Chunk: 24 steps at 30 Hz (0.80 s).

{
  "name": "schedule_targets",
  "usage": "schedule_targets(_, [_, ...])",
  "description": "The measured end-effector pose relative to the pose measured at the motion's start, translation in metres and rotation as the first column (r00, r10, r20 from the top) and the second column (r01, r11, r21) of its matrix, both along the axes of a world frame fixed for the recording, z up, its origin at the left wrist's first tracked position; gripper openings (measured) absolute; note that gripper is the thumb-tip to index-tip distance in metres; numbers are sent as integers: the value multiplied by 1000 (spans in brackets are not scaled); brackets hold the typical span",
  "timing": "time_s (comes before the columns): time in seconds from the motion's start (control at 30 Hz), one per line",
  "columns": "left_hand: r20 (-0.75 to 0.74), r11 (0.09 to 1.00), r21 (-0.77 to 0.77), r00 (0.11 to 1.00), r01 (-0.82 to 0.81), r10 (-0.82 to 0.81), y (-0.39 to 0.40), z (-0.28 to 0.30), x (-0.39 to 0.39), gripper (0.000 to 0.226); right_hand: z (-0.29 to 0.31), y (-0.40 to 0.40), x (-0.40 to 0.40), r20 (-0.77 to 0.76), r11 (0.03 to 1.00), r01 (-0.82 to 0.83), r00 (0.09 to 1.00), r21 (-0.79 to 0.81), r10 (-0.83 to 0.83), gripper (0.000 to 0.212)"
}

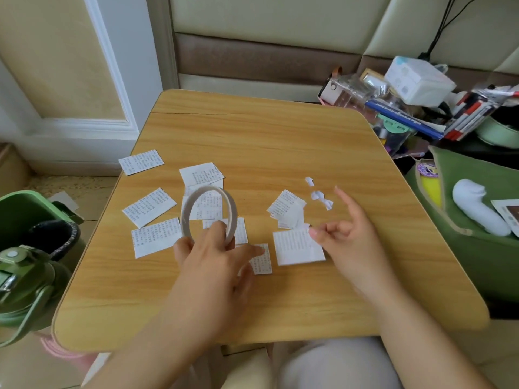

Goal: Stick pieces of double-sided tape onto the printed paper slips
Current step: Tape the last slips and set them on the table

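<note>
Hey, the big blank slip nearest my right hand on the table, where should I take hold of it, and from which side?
Pinch the blank slip at its right edge, coming in from the right with the right hand, which hovers beside it. It lies flat on the table, and its upper edge sits by the small stack of slips, so the right and near edges are likely the easiest grip.

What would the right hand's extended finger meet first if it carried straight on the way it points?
Probably the crumpled white paper scraps, just up and left of the right hand and its raised fingertip. Height above the table is unclear, so it might pass over them.
</note>
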<state>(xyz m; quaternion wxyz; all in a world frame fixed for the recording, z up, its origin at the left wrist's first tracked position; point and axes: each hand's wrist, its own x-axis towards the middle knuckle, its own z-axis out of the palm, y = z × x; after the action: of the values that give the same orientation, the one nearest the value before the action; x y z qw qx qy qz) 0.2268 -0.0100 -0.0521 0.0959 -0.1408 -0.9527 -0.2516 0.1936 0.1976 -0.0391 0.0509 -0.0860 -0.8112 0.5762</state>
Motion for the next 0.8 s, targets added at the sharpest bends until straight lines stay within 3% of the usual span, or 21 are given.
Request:
schedule_targets(0.17, [-30, 994, -79, 997, 73, -75, 16, -13, 19, 32, -15, -1, 30, -2, 999, 26, 1000, -41, -26, 78])
schedule_targets(0.47, [-74, 985, -164, 995, 60, -73, 29, -28, 18, 32, -21, -3, 36, -27, 998, 14, 1000, 54, -12, 76])
schedule_targets(0.6, [-114, 988, -149, 991, 51, -69, 30, -32, 18, 34, -27, -5, 36, -58, 988, 9, 998, 151, 0, 74])
schedule_targets(0.8, [-96, 991, -135, 995, 21, -34, 34, -34, 16, 34, -27, -6, 36, -71, 990, 7, 997, 139, 3, 69])
